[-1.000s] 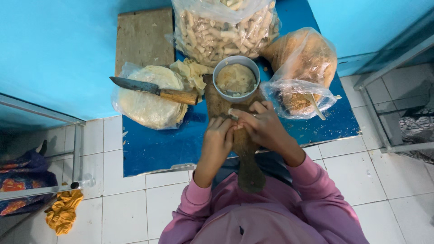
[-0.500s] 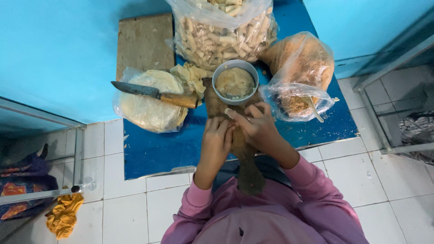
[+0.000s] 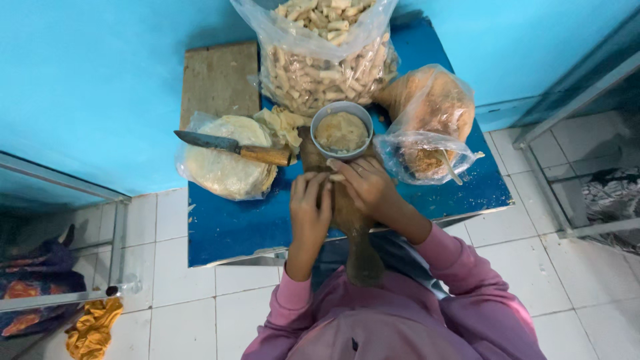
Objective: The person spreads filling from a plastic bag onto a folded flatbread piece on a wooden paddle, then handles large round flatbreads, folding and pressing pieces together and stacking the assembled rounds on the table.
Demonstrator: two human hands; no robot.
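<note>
Bowl of seemingly brownish paste

Both hands are meeting at centre frame over a brown wooden board, pinching a small pale wrapper piece between the fingertips. The board is lying lengthwise, running from the metal bowl down toward the lower middle.

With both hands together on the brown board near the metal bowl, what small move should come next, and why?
Probably finish rolling the small piece pinched between the left hand and the right hand on the long brown wooden board. Both sets of fingertips meet there, just below the round grey metal bowl of beige filling, and the large clear plastic bag of pale finished rolls stands behind it.
</note>
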